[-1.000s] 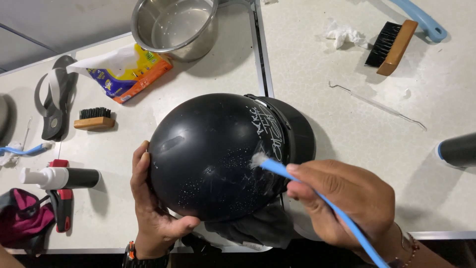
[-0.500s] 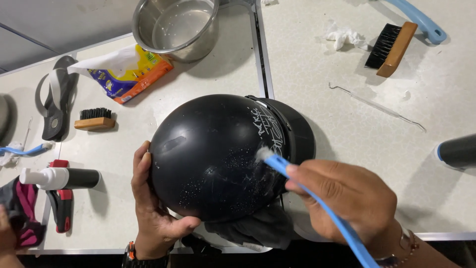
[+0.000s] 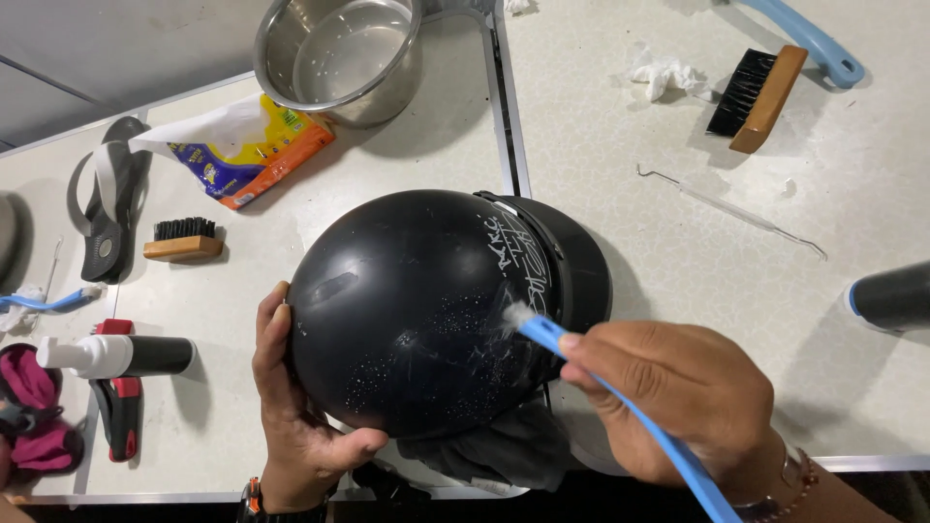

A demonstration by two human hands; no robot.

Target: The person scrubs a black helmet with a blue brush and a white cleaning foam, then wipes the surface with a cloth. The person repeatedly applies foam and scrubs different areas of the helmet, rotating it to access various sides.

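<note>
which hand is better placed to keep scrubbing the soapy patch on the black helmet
Right. The right hand already grips the blue toothbrush, its bristles on the foamy patch of the glossy black helmet. The left hand cups the helmet's near side, holding it steady.

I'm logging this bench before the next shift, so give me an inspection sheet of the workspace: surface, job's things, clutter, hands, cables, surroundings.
Surface: pale speckled table, seam between two tops.
Job's things: black helmet flecked with white specks; blue toothbrush, bristles on the shell.
Clutter: steel bowl, torn detergent packet, small wooden brush, larger wooden brush, metal pick, sandal, spray bottle, crumpled tissue.
Hands: left hand cups the helmet's side; right hand grips the toothbrush.
Cables: nothing seen.
Surroundings: grey floor beyond the table.
</note>
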